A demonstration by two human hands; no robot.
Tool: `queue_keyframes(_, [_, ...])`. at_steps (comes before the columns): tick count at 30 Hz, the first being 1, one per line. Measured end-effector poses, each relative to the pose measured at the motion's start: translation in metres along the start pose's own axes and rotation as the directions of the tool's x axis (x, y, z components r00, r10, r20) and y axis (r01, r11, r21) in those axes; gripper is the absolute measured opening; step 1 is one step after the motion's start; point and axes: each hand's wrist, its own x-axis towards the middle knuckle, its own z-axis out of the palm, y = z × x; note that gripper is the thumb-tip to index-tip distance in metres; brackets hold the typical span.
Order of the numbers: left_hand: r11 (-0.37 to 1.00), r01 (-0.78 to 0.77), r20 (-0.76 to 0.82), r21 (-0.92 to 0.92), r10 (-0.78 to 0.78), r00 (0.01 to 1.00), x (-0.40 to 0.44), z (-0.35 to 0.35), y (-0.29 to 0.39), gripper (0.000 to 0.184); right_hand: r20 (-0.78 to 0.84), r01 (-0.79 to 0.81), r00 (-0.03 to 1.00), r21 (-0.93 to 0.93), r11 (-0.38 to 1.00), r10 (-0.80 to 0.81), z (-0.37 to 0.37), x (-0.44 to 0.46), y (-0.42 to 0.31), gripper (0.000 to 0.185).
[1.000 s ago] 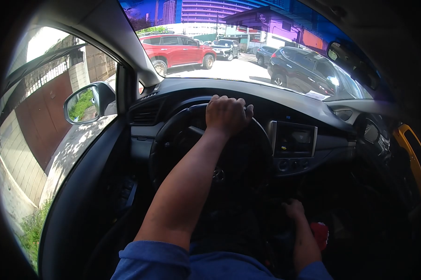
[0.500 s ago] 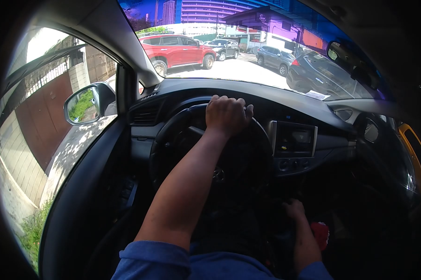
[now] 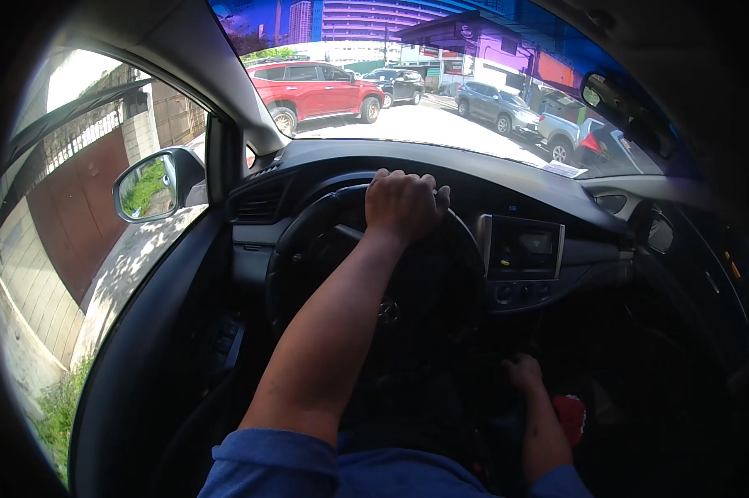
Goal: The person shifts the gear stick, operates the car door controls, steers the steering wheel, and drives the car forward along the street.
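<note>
My left hand [image 3: 404,204] is closed over the top of the black steering wheel [image 3: 282,257], with its knuckles toward the windshield. The left forearm crosses in front of the wheel's hub. Low on the right, my right hand [image 3: 524,371] hangs beside the seat in deep shadow; its fingers look curled, but whatever they may hold is lost in the dark. A red item [image 3: 569,418] lies just right of the right forearm. Up and right of the wheel is the dashboard screen [image 3: 525,247].
Through the windshield stand a red SUV [image 3: 316,90], a black SUV [image 3: 398,84], a grey SUV [image 3: 495,106] and a silver pickup [image 3: 561,133]. The side mirror [image 3: 147,186] and a wall with a brown gate [image 3: 80,199] show at left.
The dark car outside at the right has passed out toward the right edge, and the grey SUV and silver pickup now show there. Both my hands have stayed in place.
</note>
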Motion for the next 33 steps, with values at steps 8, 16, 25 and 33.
queue_keyframes(8, [1.0,0.0,0.0,-0.01,0.0,1.0,-0.0003,-0.0005,0.0003,0.034,-0.016,0.0,1.0,0.007,1.0,0.0,-0.0002,-0.0023,-0.0002,0.052])
queue_keyframes(16, [1.0,-0.012,-0.008,-0.023,0.012,1.0,-0.0001,-0.0003,-0.0009,0.033,-0.01,-0.001,1.0,-0.002,1.0,0.001,0.0003,-0.0003,0.0009,0.056])
queue_keyframes(25, [1.0,-0.015,-0.005,-0.014,0.015,1.0,-0.0002,-0.0014,-0.0004,0.034,0.029,-0.016,0.999,-0.005,1.0,0.016,0.0009,0.004,0.0041,0.061])
queue_keyframes(33, [1.0,-0.011,-0.012,-0.007,0.011,1.0,-0.0004,0.0007,-0.0003,0.034,0.009,-0.007,1.0,-0.013,1.0,0.007,0.002,0.0047,0.0038,0.059])
